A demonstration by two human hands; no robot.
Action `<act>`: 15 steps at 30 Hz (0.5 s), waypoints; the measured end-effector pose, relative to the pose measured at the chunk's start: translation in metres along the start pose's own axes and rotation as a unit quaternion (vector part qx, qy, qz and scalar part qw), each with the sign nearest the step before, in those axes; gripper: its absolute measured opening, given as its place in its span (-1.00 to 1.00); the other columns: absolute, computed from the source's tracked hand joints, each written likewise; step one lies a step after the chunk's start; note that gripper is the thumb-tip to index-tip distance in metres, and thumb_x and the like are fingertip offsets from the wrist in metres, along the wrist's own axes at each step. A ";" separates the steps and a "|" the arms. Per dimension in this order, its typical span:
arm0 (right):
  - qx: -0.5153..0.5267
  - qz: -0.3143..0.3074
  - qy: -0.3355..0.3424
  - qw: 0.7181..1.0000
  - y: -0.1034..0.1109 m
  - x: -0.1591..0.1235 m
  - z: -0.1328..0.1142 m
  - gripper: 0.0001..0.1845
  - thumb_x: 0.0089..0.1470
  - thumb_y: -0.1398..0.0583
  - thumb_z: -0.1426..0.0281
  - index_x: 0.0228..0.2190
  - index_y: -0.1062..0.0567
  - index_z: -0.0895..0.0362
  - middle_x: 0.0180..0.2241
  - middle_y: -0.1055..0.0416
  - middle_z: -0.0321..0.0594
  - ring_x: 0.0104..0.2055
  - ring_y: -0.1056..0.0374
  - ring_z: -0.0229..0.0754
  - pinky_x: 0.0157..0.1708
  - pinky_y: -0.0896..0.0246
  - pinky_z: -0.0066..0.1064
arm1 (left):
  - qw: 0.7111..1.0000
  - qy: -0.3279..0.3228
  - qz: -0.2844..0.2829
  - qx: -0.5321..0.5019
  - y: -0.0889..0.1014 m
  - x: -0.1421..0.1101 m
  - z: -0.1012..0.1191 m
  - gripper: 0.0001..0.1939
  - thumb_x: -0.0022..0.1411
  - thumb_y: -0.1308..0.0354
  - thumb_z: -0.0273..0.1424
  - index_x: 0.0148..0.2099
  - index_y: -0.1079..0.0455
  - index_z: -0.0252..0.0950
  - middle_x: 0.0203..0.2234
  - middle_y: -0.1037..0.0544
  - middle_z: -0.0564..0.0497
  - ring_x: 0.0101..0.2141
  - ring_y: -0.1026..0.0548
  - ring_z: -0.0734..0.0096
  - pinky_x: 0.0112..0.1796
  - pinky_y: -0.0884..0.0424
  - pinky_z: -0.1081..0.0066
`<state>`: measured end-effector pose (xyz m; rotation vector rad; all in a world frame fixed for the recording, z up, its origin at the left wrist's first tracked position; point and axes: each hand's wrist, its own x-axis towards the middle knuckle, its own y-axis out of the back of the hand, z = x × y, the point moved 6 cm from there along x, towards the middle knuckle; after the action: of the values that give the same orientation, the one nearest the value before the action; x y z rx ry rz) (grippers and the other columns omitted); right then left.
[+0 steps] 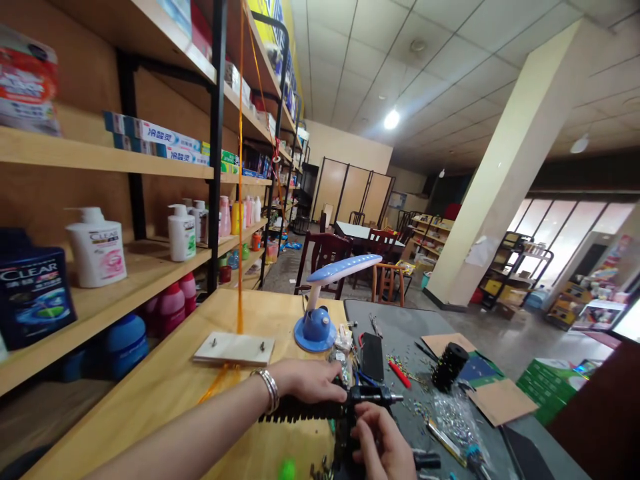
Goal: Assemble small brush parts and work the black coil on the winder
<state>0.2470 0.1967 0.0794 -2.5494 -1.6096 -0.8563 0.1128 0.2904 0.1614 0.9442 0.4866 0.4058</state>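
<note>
My left hand (311, 381), with silver bangles on the wrist, lies palm down over a black toothed strip (300, 409), its fingers stretched forward. Its thumb points toward a black mechanism with a silver shaft (396, 399). Close on the right, my right hand (384, 443) is held against the near side of that mechanism. Those fingers are curled together, and whatever sits between them is hidden. Just past my left fingertips lies a small clear plastic bag (340, 363). A blue desk lamp (315, 328) stands behind it.
A dark phone (372, 357), a red-handled tool (399, 375), a black studded cylinder (450, 367) and a bag of small metal parts (455, 417) lie on the grey mat. An orange cord (241, 200) runs down to a white board (234, 348). Shelves (150, 257) with bottles line the left.
</note>
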 end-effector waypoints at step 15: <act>0.072 -0.061 -0.085 0.992 -0.021 0.015 0.016 -0.45 0.01 -0.13 -0.16 -0.45 -0.42 0.10 -0.59 -0.40 -0.29 -0.56 -0.35 -0.19 -0.56 -0.34 -0.46 | 1.000 0.007 -0.005 0.001 0.003 -0.002 0.004 -0.43 0.20 0.00 -0.15 0.12 -0.30 -0.47 0.02 -0.50 -0.43 -0.02 -0.49 -0.20 -0.06 -0.41 0.06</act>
<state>0.2415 0.2234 0.0672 -2.5057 -1.8162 -0.5165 0.1132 0.2883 0.1662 0.9416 0.5038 0.4025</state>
